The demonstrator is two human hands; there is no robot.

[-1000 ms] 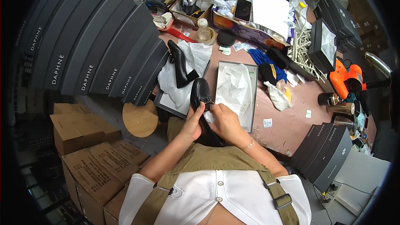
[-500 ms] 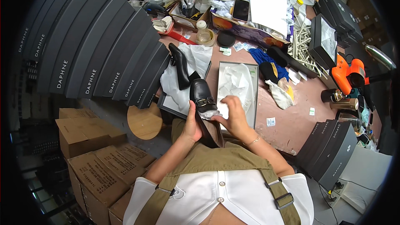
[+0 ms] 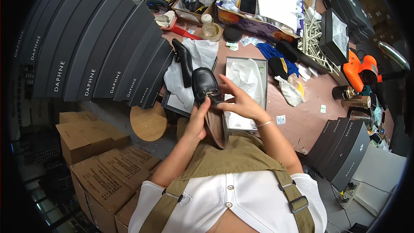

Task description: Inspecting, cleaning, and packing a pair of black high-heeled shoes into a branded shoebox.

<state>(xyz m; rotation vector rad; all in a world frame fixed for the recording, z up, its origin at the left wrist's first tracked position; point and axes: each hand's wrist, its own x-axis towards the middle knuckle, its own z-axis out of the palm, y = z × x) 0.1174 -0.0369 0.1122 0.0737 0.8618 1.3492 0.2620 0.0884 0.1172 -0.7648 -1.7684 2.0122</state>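
Observation:
A black leather loafer [image 3: 206, 83] with a metal buckle across its top is held over my lap, toe pointing away. My left hand [image 3: 197, 121] is closed around its left side, thumb on the upper near the buckle. On the other side my right hand [image 3: 242, 102] has its fingers spread, with the thumb at the shoe's opening and the fingertips near its right side. The brown insole shows toward the heel. A second black loafer [image 3: 184, 62] lies on its side on white tissue paper [image 3: 202, 51] in a box just beyond.
An open shoebox part [image 3: 264, 90] with crumpled tissue lies right of the loafer. Tall stacks of dark shoeboxes [image 3: 86, 47] stand at left, more [image 3: 340, 146] at right. Cloths [image 3: 290, 90], white sticks [image 3: 314, 43] and an orange tool [image 3: 355, 71] are farther right. Cartons [image 3: 108, 174] sit lower left.
The loafer and both hands have shifted slightly away from me. My left thumb has moved onto the upper, and my right fingers have spread. White paper at the shoe's opening no longer shows.

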